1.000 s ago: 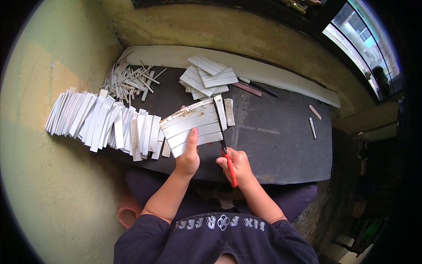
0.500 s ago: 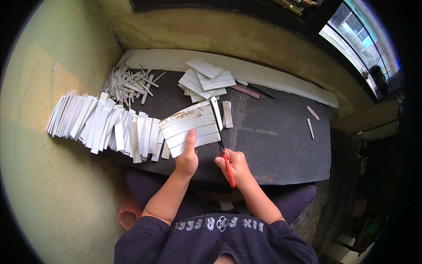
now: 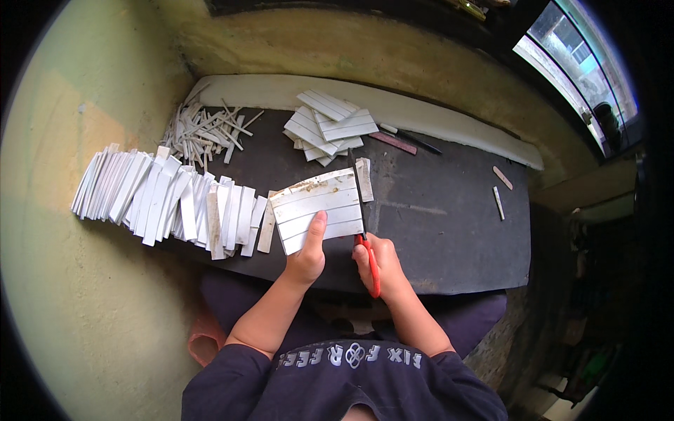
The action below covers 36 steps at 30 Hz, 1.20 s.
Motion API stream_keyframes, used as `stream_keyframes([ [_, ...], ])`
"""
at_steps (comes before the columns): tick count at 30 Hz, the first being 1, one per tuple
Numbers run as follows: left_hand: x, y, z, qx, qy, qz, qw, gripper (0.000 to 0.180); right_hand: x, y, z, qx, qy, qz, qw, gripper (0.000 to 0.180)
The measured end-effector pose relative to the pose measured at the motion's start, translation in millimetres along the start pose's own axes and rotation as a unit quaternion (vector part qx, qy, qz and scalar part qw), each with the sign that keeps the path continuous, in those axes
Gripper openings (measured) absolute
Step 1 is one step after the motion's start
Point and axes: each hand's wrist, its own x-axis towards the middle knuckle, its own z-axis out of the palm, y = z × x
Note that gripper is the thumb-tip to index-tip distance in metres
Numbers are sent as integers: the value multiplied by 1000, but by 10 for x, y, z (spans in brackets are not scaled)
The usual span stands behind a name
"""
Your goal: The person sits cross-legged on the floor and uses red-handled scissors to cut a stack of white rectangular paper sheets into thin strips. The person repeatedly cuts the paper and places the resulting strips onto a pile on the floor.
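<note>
My left hand grips a white sheet with ruled lines, its thumb on top. Brown stains run along the sheet's far edge. My right hand is closed on a pair of scissors with red handles. Their dark blades lie along the sheet's right edge, pointing away from me. Just beyond that edge, a stained short strip lies on the dark tabletop. Left of the sheet stands a long row of cut white strips.
Thin offcuts are heaped at the far left. Several lined sheets lie stacked at the back, beside a reddish flat bar and a black pen-like stick. Two small pieces rest at the right. A wall borders the left.
The sheet and scissors have shifted slightly right. The narrow strip that stood right of the blades along the sheet's edge no longer shows there.
</note>
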Motion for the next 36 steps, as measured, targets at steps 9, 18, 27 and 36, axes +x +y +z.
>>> stream_keyframes([
  [9, 22, 23, -61, -46, 32, -1, 998, 32, -36, -33, -105, 43, -56, 43, 997, 47],
  [18, 65, 473, 153, -133, -21, -95, 986, 43, -384, -212, -726, -80, -99, 7, 992, 53],
  [27, -275, 618, 475, -8, -37, 8, 999, 37, -796, -38, -825, 146, -127, -70, 979, 58],
  [36, -501, 601, 663, 9, -47, 85, 995, 39, -1140, -65, -827, 94, -144, -64, 983, 60],
])
